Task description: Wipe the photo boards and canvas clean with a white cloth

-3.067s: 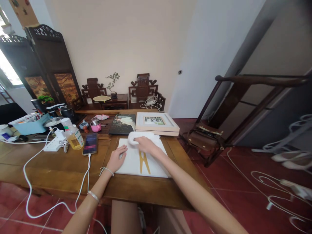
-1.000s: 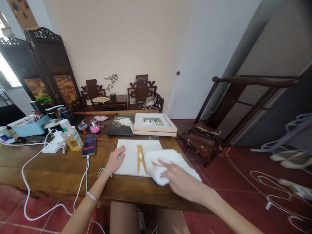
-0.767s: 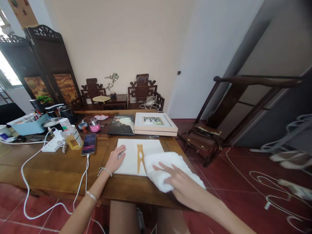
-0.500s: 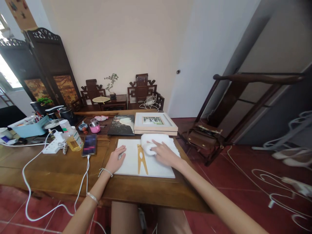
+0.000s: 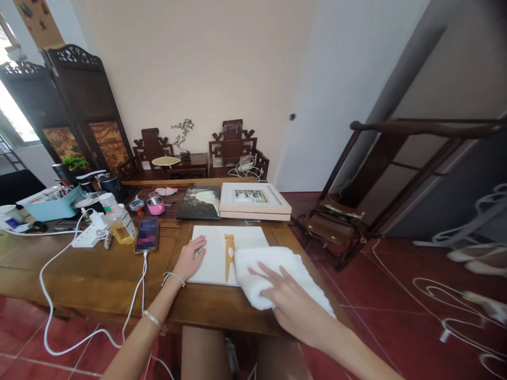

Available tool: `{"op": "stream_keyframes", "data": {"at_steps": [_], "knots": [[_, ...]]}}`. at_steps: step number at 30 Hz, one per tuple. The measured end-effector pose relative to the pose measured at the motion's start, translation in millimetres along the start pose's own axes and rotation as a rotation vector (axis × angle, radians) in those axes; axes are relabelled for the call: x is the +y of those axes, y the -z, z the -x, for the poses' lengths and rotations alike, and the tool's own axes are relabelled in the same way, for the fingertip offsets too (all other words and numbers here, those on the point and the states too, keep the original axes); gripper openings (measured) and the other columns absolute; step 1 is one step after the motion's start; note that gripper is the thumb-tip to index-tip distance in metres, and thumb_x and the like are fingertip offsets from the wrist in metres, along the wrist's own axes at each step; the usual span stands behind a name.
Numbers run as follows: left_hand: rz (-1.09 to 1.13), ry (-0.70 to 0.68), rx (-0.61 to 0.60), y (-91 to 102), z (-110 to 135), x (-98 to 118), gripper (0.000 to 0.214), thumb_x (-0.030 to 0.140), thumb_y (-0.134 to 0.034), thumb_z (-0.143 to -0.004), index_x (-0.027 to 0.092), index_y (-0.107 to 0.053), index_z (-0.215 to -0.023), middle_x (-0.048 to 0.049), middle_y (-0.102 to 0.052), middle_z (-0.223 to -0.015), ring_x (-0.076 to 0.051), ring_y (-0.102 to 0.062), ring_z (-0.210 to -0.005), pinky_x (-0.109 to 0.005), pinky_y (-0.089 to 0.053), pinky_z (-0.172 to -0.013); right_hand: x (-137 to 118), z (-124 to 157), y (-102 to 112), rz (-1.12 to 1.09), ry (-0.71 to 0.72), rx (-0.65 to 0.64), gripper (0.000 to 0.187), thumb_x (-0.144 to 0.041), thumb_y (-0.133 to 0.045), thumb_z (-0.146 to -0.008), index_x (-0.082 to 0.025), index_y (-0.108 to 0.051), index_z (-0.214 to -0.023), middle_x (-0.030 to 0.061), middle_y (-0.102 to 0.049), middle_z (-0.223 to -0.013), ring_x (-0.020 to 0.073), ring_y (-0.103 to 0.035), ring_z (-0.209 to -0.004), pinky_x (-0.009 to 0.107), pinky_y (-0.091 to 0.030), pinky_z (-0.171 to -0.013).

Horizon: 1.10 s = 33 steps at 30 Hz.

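A white board [image 5: 216,253] with a yellow wooden peg shape [image 5: 229,254] on it lies flat on the wooden table [image 5: 99,274]. My left hand [image 5: 190,259] rests flat on the board's left edge, fingers spread. My right hand [image 5: 291,301] presses, fingers stretched, on a white fluffy cloth [image 5: 273,272] that covers the board's near right corner and reaches the table's front edge.
Behind the board lie stacked pale picture frames [image 5: 253,201] and a dark painting [image 5: 200,202]. To the left are a phone [image 5: 148,234] on a white cable, an oil bottle [image 5: 118,221], a power strip [image 5: 87,236], a pink pot [image 5: 155,205]. A dark wooden rack [image 5: 376,174] stands at right.
Half a second ago my right hand held the cloth at the board's far right side; it has slid the cloth toward me to the near right corner. My left hand stayed put.
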<state>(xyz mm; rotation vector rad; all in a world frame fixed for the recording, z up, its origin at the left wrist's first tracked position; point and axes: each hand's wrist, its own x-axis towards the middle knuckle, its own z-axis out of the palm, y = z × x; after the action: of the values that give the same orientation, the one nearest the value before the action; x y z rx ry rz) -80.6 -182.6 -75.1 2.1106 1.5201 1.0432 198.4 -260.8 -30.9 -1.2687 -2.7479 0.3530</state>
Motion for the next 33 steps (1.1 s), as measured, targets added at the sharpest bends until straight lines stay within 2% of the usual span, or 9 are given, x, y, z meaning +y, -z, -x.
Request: {"op": "stream_keyframes", "data": {"at_steps": [4, 9, 11, 13, 17, 22, 25, 28, 33], "knots": [[-0.008, -0.012, 0.000, -0.6, 0, -1, 0.035, 0.026, -0.046, -0.083, 0.019, -0.062, -0.112, -0.0074, -0.055, -0.126, -0.020, -0.047, -0.122, -0.042, -0.030, -0.108, 13, -12, 1, -0.057, -0.020, 0.019, 0.051, 0.000, -0.037, -0.061, -0.017, -0.062, -0.101, 0.0076, -0.036, -0.142, 0.0226, -0.015, -0.136, 0.051, -0.014, -0.108], [-0.011, -0.014, -0.015, 0.3, 0, -1, 0.035, 0.027, -0.046, -0.083, 0.019, -0.061, -0.114, -0.0065, -0.054, -0.127, -0.020, -0.046, -0.123, -0.041, -0.030, -0.108, 33, -86, 9, -0.075, -0.116, 0.091, 0.052, -0.003, -0.034, -0.070, -0.012, -0.054, -0.117, 0.0156, -0.046, -0.133, 0.0280, -0.020, -0.134, 0.057, -0.019, -0.102], [-0.013, -0.012, -0.020, 1.3, 0, 0, 0.036, 0.027, -0.045, -0.083, 0.019, -0.061, -0.114, -0.0066, -0.054, -0.127, -0.020, -0.045, -0.123, -0.041, -0.030, -0.109, 29, -112, 10, -0.056, -0.101, 0.119, 0.051, -0.002, -0.033, -0.071, -0.013, -0.055, -0.115, 0.0149, -0.051, -0.128, 0.0298, -0.022, -0.133, 0.059, -0.023, -0.099], [-0.016, -0.012, -0.026, 2.0, 0, 0, 0.037, 0.028, -0.044, -0.084, 0.018, -0.060, -0.115, -0.0069, -0.053, -0.128, -0.020, -0.045, -0.124, -0.040, -0.029, -0.109, 19, -127, 9, -0.029, -0.067, 0.130, 0.051, -0.002, -0.035, -0.069, -0.015, -0.057, -0.113, 0.0144, -0.047, -0.132, 0.0315, -0.020, -0.133, 0.062, -0.021, -0.097], [-0.020, -0.014, -0.035, 1.4, 0, -1, 0.038, 0.029, -0.044, -0.084, 0.017, -0.059, -0.117, -0.0073, -0.052, -0.129, -0.020, -0.044, -0.125, -0.042, -0.028, -0.109, -4, -110, -3, 0.051, -0.002, 0.136, 0.050, -0.001, -0.040, -0.065, -0.014, -0.060, -0.109, 0.0138, -0.033, -0.143, 0.0347, -0.013, -0.134, 0.064, -0.013, -0.099], [-0.022, -0.020, -0.021, -0.7, 0, -1, 0.036, 0.028, -0.044, -0.084, 0.019, -0.060, -0.115, -0.0062, -0.054, -0.128, -0.019, -0.045, -0.124, -0.041, -0.028, -0.109, -31, -44, -7, 0.019, 0.125, 0.048, 0.048, -0.001, -0.040, -0.063, -0.018, -0.065, -0.100, 0.0081, -0.031, -0.144, 0.0321, -0.010, -0.135, 0.062, -0.009, -0.104], [-0.025, -0.016, -0.021, -1.1, 0, -2, 0.036, 0.028, -0.044, -0.084, 0.018, -0.061, -0.115, -0.0067, -0.054, -0.128, -0.020, -0.045, -0.124, -0.041, -0.028, -0.109, -38, -23, 1, -0.023, 0.167, -0.006, 0.049, -0.002, -0.040, -0.062, -0.020, -0.065, -0.099, 0.0051, -0.034, -0.143, 0.0294, -0.012, -0.136, 0.059, -0.011, -0.106], [-0.022, -0.020, -0.024, -0.9, 0, -3, 0.037, 0.028, -0.044, -0.085, 0.017, -0.060, -0.116, -0.0072, -0.053, -0.128, -0.020, -0.044, -0.124, -0.041, -0.028, -0.109, -32, -36, 9, -0.013, 0.138, -0.007, 0.050, -0.002, -0.039, -0.062, -0.020, -0.064, -0.102, 0.0050, -0.038, -0.140, 0.0273, -0.018, -0.135, 0.057, -0.016, -0.105], [-0.027, -0.012, -0.032, 0.5, 0, -4, 0.038, 0.028, -0.043, -0.085, 0.017, -0.058, -0.118, -0.0071, -0.052, -0.129, -0.020, -0.043, -0.125, -0.042, -0.027, -0.109, -6, -103, 14, 0.117, 0.018, 0.082, 0.047, -0.004, -0.040, -0.066, -0.018, -0.063, -0.105, 0.0083, -0.042, -0.138, 0.0291, -0.024, -0.132, 0.059, -0.023, -0.100]]}}
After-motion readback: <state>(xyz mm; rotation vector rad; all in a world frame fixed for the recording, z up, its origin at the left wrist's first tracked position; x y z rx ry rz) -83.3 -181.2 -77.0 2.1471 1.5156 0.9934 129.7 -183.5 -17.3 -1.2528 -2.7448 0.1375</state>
